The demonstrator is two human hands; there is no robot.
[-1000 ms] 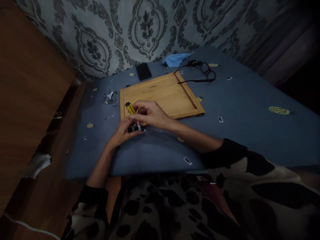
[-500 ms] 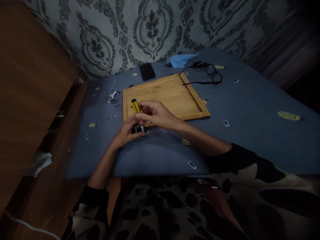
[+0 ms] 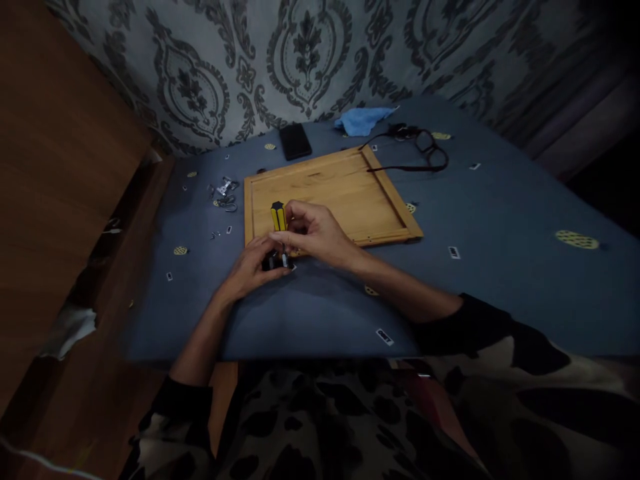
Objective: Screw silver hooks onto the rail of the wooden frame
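Note:
My right hand [image 3: 317, 233] is closed, its fingers round a screwdriver with a yellow and black handle [image 3: 279, 217]. The tool stands nearly upright over the near left corner of a framed wooden cabinet door [image 3: 330, 190] lying flat. My left hand [image 3: 250, 265] presses a small shiny metal hinge [image 3: 285, 260] at that corner, thumb on the near side and fingers over the top. The fingers hide much of the hinge, and the screwdriver's tip is hard to make out.
Loose metal hinge parts [image 3: 227, 190] and small screws [image 3: 215, 235] lie left of the door. Behind it are a black phone [image 3: 295, 142] and a blue cloth [image 3: 364, 121]. Dark-framed glasses [image 3: 425, 150] rest near its far right corner. A patterned wall [image 3: 305, 60] borders the table.
The screwdriver's handle has gone from leaning left to nearly upright and shifted slightly right, with my right hand still round it. My left hand stays at the hinge.

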